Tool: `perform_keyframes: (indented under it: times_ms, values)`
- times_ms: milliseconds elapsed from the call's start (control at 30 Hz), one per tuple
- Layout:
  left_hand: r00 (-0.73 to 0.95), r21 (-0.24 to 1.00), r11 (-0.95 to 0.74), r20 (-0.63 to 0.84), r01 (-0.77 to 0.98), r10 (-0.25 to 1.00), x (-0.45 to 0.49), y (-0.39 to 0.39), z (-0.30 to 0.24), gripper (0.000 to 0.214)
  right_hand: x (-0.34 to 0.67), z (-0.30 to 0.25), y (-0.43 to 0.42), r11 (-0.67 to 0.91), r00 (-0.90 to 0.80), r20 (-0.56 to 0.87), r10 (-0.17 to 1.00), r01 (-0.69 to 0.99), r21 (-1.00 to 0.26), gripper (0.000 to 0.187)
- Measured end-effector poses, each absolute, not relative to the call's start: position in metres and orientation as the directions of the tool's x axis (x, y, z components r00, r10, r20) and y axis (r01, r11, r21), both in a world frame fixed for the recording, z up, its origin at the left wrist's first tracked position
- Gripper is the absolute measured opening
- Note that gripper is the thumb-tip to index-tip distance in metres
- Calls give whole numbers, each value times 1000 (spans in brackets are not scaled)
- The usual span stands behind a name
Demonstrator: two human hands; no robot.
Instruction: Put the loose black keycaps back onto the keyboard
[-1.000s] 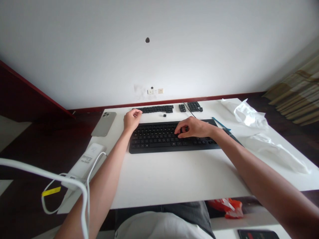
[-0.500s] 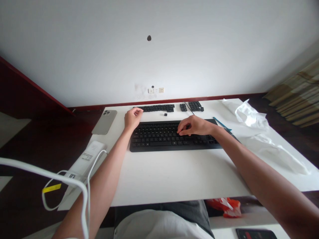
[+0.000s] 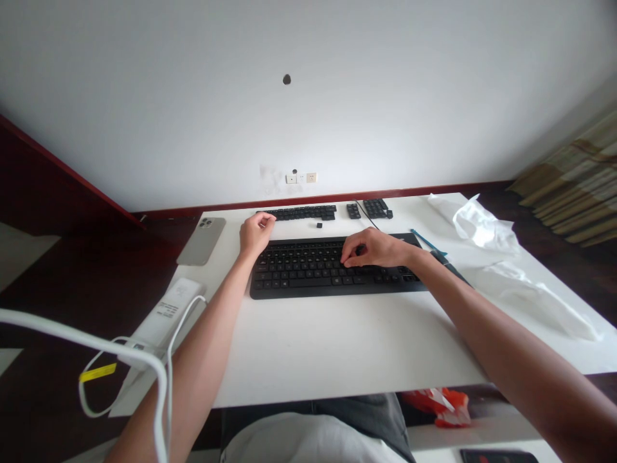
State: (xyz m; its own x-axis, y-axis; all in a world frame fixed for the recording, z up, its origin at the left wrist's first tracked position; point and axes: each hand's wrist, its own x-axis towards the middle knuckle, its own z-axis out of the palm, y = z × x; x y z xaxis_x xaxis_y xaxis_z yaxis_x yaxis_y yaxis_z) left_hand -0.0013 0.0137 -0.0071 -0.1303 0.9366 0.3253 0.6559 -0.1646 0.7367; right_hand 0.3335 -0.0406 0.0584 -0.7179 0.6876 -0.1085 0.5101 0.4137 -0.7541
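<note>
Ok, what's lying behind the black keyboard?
Behind the keyboard lie a strip of black keycaps, one loose keycap, two small keycap blocks, and a thin black cable; the keyboard hides the cable's lower end.

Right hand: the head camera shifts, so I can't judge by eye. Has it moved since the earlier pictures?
Yes, slightly: the right hand sits a little further right along the black keyboard than in the earliest picture.

Black keyboard (image 3: 299, 276) near the middle of a white tabletop (image 3: 347, 347), right grip (image 3: 376, 249) curled, fingertips on the keys; left grip (image 3: 256, 233) bunched just off the keyboard's top-left corner, near rows of loose black keycaps (image 3: 301, 213). Grey smartphone (image 3: 201, 241) near the tabletop's far left corner. Crumpled white plastic (image 3: 482, 226) along the right edge.
</note>
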Motion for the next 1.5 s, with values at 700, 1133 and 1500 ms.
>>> perform_keyframes:
  times_ms: [700, 1133, 1500]
  values:
    - [-119, 712, -137, 298, 688, 947, -3, 14, -8, 25, 322, 55, -30, 159, -622, -350, 700, 615, -773, 20]
    - [-110, 705, -118, 268, 699, 957, -1, 13, -3, 24, 267, 102, -10, 324, -325, -636, 700, 938, -123, 44]
    - [-134, 714, -49, 198, 699, 971, -1, 14, -2, 24, 277, 99, 0, 300, -339, -656, 674, 938, -175, 42]
